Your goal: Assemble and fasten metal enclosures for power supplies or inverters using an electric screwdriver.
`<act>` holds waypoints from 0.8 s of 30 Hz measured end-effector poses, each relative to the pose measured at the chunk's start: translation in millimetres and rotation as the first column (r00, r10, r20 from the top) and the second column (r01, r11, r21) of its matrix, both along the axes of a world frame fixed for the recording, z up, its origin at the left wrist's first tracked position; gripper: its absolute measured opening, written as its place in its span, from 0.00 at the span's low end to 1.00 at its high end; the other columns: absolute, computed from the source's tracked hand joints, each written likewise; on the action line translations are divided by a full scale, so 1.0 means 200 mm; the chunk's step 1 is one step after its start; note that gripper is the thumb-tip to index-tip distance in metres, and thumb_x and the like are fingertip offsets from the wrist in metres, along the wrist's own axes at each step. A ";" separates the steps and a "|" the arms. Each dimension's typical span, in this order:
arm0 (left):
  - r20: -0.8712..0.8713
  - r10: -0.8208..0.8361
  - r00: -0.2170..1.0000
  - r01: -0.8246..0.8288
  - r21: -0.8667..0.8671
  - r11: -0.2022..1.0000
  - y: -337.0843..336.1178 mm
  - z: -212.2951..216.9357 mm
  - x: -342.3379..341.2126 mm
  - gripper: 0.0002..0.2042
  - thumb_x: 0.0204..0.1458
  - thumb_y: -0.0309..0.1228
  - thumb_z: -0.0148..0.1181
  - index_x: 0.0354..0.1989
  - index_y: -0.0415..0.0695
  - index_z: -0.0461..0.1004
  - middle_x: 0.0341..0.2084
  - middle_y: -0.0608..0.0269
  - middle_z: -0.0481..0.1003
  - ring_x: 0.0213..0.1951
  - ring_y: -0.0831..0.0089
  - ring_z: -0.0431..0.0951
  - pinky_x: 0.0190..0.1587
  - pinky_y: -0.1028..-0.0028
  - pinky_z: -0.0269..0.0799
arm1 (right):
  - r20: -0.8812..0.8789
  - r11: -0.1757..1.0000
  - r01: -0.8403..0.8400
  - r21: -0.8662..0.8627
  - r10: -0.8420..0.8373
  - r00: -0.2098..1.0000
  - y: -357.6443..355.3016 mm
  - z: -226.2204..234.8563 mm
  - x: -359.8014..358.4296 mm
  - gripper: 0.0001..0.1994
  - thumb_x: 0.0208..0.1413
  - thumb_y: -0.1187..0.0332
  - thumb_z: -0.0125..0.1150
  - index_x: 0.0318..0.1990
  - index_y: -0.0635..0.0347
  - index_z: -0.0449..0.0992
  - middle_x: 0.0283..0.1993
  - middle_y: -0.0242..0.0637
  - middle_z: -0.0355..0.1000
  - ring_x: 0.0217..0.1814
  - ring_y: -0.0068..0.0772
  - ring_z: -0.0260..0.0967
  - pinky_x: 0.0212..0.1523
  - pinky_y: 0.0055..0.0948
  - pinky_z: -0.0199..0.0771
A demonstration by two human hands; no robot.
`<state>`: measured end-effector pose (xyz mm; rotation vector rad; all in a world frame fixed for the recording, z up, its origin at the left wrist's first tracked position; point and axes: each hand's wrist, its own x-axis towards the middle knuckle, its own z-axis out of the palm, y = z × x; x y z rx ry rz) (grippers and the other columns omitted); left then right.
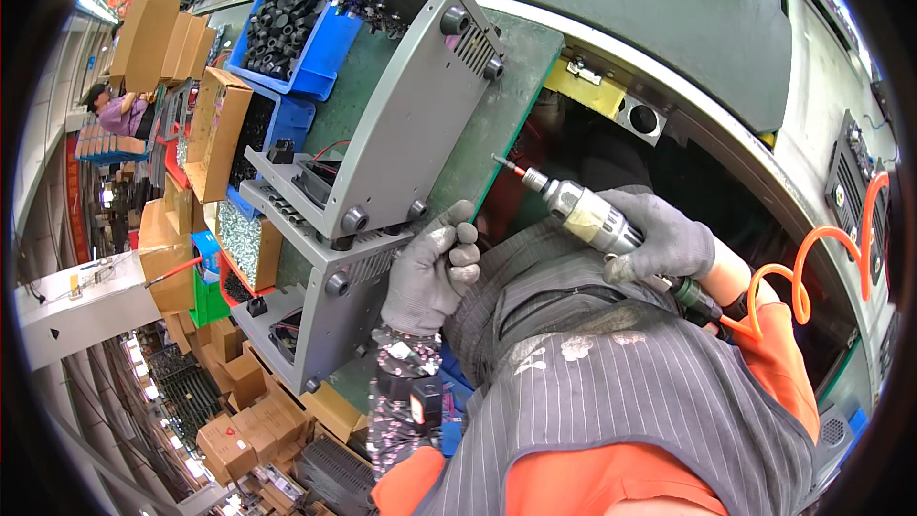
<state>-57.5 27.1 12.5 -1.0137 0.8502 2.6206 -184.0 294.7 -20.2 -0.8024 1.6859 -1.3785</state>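
Note:
My right hand [661,234], in a grey glove, is wrapped round a pneumatic screwdriver [579,213] in front of my body. The driver's thin bit points up and left toward the bench edge, touching nothing. My left hand [430,272], gloved too, has its fingers curled in beside the grey metal housings; whatever it may hold is hidden. The upper housing [406,119] lies on its side with round black feet and vent slots toward me. Against it, on the near side, is a second grey housing [325,311] with similar feet.
Blue bins [330,76] of black plastic parts [282,29] stand beyond the housings. A cardboard box [270,253] holds small shiny hardware. From the driver an orange coiled hose [802,272] runs right. The green bench edge [521,124] crosses before me. Another person [122,115] sits far left.

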 end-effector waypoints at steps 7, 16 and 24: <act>-0.142 0.135 0.981 -0.142 -0.046 0.989 0.02 -0.10 0.12 0.15 0.57 0.38 0.53 0.47 0.41 0.70 0.29 0.66 0.72 0.22 0.83 0.62 0.20 0.84 0.60 | 0.131 0.987 -0.160 -0.002 0.159 0.979 -0.07 0.12 0.11 0.35 0.36 0.63 0.70 0.55 0.65 0.64 0.39 0.41 0.72 0.40 0.33 0.71 0.43 0.31 0.71; -0.269 0.217 0.938 -0.283 -0.234 0.930 -0.02 -0.06 0.25 0.18 0.59 0.40 0.50 0.45 0.35 0.68 0.22 0.70 0.70 0.16 0.87 0.57 0.15 0.85 0.51 | 0.117 0.924 -0.378 0.057 0.370 0.922 -0.21 0.25 0.21 0.36 0.37 0.62 0.70 0.56 0.66 0.63 0.40 0.43 0.72 0.41 0.33 0.71 0.44 0.32 0.71; -0.389 0.235 0.891 -0.281 -0.067 0.957 -0.04 -0.04 0.31 0.17 0.58 0.39 0.51 0.45 0.34 0.69 0.19 0.71 0.69 0.14 0.87 0.55 0.15 0.85 0.52 | 0.013 0.922 -0.388 0.018 0.388 0.922 -0.27 0.24 0.27 0.38 0.36 0.60 0.72 0.56 0.67 0.63 0.40 0.44 0.72 0.41 0.35 0.71 0.44 0.32 0.71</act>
